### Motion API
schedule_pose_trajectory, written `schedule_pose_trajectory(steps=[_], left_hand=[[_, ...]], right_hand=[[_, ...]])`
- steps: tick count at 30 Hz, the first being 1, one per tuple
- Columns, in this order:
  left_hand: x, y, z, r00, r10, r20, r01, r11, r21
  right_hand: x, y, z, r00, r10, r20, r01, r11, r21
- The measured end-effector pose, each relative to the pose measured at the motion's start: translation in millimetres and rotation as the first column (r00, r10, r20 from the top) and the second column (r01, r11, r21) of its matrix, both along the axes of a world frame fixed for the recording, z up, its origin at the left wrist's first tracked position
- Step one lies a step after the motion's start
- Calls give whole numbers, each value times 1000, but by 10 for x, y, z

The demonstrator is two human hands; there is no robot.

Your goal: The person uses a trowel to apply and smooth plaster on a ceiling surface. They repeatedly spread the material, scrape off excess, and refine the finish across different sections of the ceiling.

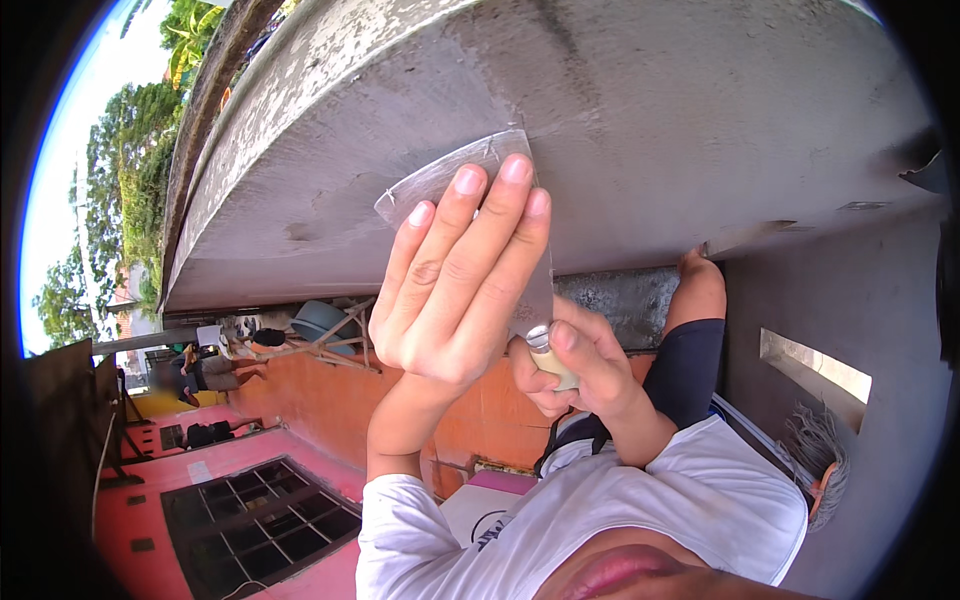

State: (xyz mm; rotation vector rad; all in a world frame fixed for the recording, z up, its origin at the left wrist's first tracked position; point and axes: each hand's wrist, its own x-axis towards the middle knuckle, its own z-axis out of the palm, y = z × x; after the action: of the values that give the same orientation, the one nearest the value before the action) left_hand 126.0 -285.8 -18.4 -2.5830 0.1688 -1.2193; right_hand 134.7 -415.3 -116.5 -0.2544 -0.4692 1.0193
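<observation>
So, scraper [537,298] in my grip, its blade [430,184] up against the grey wall [700,130].
From the left, my left hand [455,275] lies flat, fingers outstretched, across the blade's face; just right of it and lower in view, my right hand [598,375] is closed round the pale handle [553,368], thumb beside the metal collar [538,337].

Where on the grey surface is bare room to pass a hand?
The grey surface right of the scraper blade, above the leg; also left of the blade, toward the flaking edge. Crowded: blade under the left hand, handle in the right hand.
</observation>
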Motion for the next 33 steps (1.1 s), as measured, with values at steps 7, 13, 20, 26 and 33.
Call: schedule_pose_trajectory(steps=[7,13,20,26,33], left_hand=[[88,-7,-74,995,-26,99,28,999,-18],[51,3,-169,997,6,83,0,997,-79],[38,9,-182,999,7,53,-6,1000,-10],[18,18,-131,1000,13,25,-12,1000,-14],[191,25,101,985,-11,170,16,999,-29]], right_hand=[[33,63,-51,1000,-17,-12,18,998,58],[125,48,-124,998,0,57,-2,999,33],[94,34,-146,1000,15,20,-15,1000,27],[95,37,-80,999,39,6,-40,998,42],[248,58,223,998,35,59,-36,999,24]])
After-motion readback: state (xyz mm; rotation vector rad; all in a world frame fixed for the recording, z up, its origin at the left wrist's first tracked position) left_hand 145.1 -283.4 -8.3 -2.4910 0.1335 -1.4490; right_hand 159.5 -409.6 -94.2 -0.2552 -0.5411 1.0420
